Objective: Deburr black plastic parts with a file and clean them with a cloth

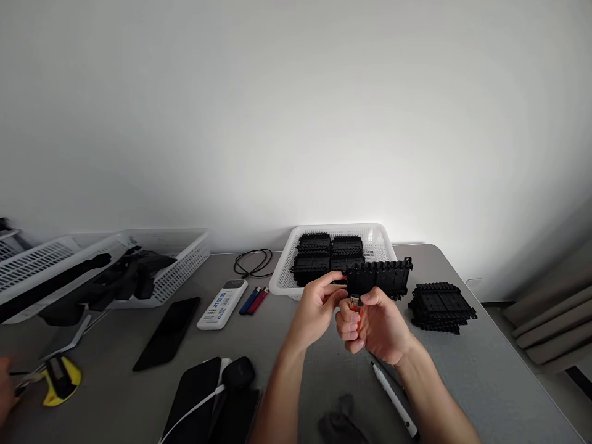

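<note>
Black plastic filled the white basket [375, 242] at twelve o'clock from the hands: stacked black ribbed parts [329, 251], packed in rows against its near wall. Just below it, over the grey table [467, 376], the left hand [314, 308] pinched the left end of a black ribbed strip [380, 279], fingers narrowed onto it. The right hand [377, 327] was curled tight around an orange lighter [356, 306], its metal top touching the strip's underside; whether a flame burned could not be told. At three o'clock a loose pile of black parts [441, 306] lay on the table, apart from the basket. At nine o'clock, two more white baskets [180, 259] held dark objects [124, 277], possibly tools, too shadowed to name. Between them lay a remote control [222, 303], two lighters [253, 300] and a coiled cable [253, 262]. A white pen [393, 398] was partly hidden under the right forearm. Another person's hand [5, 382] was cut off at the left edge beside a yellow tool [60, 380].
</note>
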### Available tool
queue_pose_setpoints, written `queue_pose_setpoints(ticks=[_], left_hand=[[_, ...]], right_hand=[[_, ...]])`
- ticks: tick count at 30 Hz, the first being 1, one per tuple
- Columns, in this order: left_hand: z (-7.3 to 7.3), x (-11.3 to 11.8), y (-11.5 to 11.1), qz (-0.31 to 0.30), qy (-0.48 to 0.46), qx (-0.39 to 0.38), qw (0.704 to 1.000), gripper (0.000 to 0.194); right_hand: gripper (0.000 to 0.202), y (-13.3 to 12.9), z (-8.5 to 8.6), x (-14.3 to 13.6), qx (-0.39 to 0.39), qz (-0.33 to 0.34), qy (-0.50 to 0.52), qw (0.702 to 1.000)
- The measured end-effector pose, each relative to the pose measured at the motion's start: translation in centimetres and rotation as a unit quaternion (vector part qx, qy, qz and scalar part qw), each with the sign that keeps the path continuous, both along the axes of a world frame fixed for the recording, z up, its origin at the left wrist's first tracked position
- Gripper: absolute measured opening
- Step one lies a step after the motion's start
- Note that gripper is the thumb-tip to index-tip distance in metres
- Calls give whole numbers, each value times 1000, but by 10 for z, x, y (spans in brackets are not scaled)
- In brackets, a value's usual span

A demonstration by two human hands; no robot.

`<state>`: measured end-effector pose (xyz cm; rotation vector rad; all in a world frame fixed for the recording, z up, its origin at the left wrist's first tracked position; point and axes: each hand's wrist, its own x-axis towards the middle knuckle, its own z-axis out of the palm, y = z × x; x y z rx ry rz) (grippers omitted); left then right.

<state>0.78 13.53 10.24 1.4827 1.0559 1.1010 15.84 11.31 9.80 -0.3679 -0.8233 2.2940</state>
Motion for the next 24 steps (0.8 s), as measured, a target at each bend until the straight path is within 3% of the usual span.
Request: queue_pose_setpoints(ticks=[24], left_hand=[[-2,4,-4,-7,37,51,998,23]], right_hand=[[25,3,4,15,-13,-23,-13,1000]])
